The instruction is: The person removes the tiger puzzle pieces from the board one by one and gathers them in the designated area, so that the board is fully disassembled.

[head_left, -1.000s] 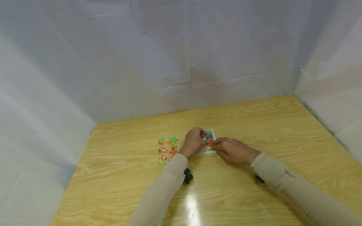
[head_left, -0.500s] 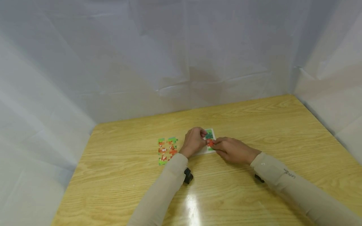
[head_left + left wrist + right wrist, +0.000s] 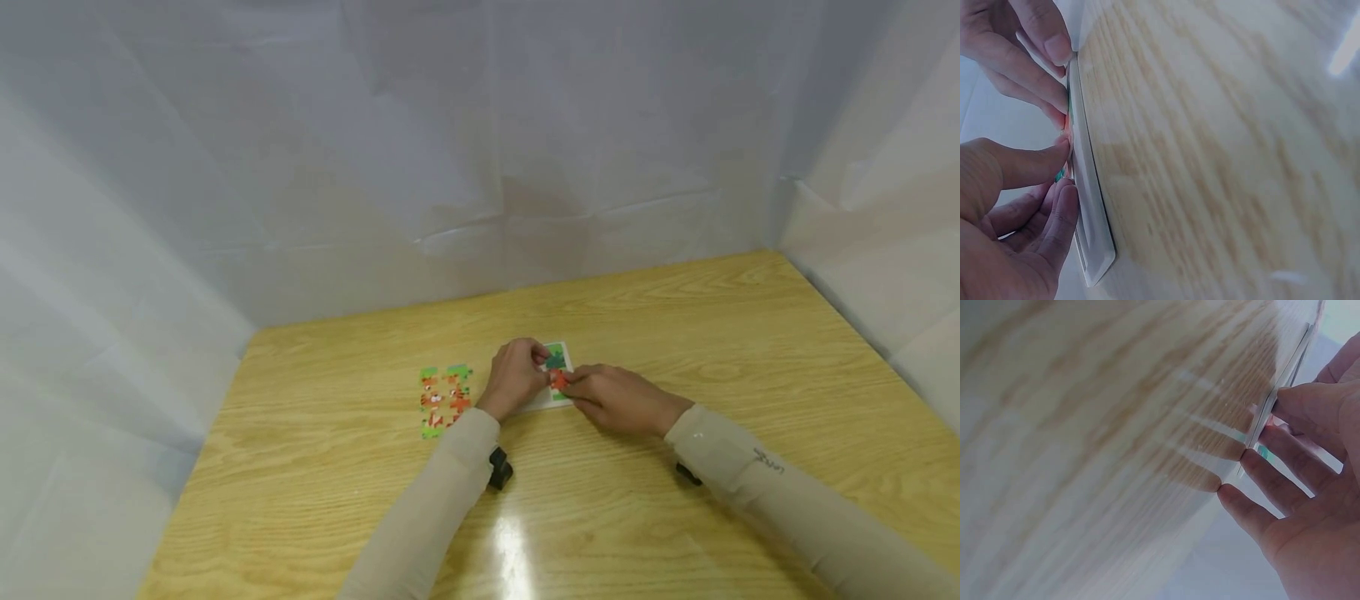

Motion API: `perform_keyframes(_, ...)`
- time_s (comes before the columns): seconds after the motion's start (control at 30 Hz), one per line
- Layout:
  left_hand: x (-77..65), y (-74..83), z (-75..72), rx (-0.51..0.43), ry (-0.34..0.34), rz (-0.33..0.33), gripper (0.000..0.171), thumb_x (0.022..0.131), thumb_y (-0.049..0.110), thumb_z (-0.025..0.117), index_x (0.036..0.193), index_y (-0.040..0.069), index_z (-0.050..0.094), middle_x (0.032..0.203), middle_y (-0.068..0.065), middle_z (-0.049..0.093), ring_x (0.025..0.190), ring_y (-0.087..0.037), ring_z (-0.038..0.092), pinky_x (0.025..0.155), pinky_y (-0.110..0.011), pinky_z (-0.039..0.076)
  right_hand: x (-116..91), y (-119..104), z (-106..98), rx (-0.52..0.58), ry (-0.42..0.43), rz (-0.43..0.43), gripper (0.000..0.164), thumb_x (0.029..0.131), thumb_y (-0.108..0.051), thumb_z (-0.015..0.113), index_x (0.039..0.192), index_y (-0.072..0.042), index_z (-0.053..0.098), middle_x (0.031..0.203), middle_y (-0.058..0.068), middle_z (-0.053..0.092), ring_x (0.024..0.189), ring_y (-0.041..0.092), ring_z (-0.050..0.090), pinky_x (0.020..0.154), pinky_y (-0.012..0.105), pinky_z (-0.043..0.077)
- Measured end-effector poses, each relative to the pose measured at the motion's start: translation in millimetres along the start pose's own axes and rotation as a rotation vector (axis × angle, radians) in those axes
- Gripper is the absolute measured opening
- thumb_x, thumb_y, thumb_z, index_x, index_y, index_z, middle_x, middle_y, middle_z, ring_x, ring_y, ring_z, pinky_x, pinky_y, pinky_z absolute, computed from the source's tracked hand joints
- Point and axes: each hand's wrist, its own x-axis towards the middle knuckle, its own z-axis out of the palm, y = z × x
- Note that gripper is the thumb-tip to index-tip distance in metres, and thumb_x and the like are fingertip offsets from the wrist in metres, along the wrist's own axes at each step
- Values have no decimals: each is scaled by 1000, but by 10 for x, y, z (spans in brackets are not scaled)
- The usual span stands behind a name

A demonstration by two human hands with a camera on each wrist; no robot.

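Note:
A small white puzzle tray [image 3: 542,402] lies on the table, holding green and red jigsaw pieces along its right side. My left hand [image 3: 513,379] is over the tray's left part, hiding it. Seen from the left wrist, its bent thumb and fingers [image 3: 1067,194] pinch at a raised green-edged jigsaw piece. My right hand [image 3: 624,400] comes in from the right, its fingertips on a red jigsaw piece [image 3: 558,380]. In the right wrist view its fingers [image 3: 1279,481] are spread and fairly straight, with the thumb [image 3: 1291,400] at the tray's edge.
Left of the tray, several loose jigsaw pieces [image 3: 435,400] with an orange animal picture lie in two columns, partly behind the left sleeve [image 3: 442,492]. White sheeting [image 3: 360,167] rises behind the wooden table [image 3: 315,500] and at both sides.
Both hands stay at the same spots on the tray, with at most tiny finger movements. The loose pieces on the left have not moved.

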Motion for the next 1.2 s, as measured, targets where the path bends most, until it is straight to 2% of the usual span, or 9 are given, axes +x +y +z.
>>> perform_keyframes(0.4, 1, -13, 5, 8, 10, 6, 22, 85, 10, 83, 105, 7, 75, 95, -2, 70, 78, -11, 62, 72, -28, 52, 3, 20, 17, -25, -3, -1, 27, 98, -4, 66, 123, 2, 71, 127, 21, 66, 114, 33, 65, 92, 46, 55)
perform_keyframes(0.77, 3, -20, -8, -9, 19, 46, 22, 84, 7, 82, 104, 5, 75, 94, -5, 71, 77, -12, 63, 71, -30, 53, 14, 15, 8, -19, -12, 11, 28, 99, -3, 64, 126, 4, 69, 129, 21, 65, 115, 33, 65, 91, 45, 55)
perform_keyframes(0.97, 4, -21, -14, -13, 6, 32, 23, 84, 8, 83, 106, 5, 75, 95, -4, 71, 78, -12, 63, 71, -29, 53, 25, -16, 5, -25, -10, 17, 27, 99, -2, 62, 125, 4, 69, 128, 21, 65, 114, 32, 66, 91, 43, 55)
perform_keyframes(1.2, -4, -30, -36, -39, 5, 30, 24, 83, 5, 83, 105, 3, 75, 95, -5, 71, 78, -13, 64, 70, -28, 54, 26, -23, 13, -27, -38, 34, 27, 100, -1, 60, 126, 5, 68, 137, 24, 58, 118, 34, 63, 92, 44, 55)
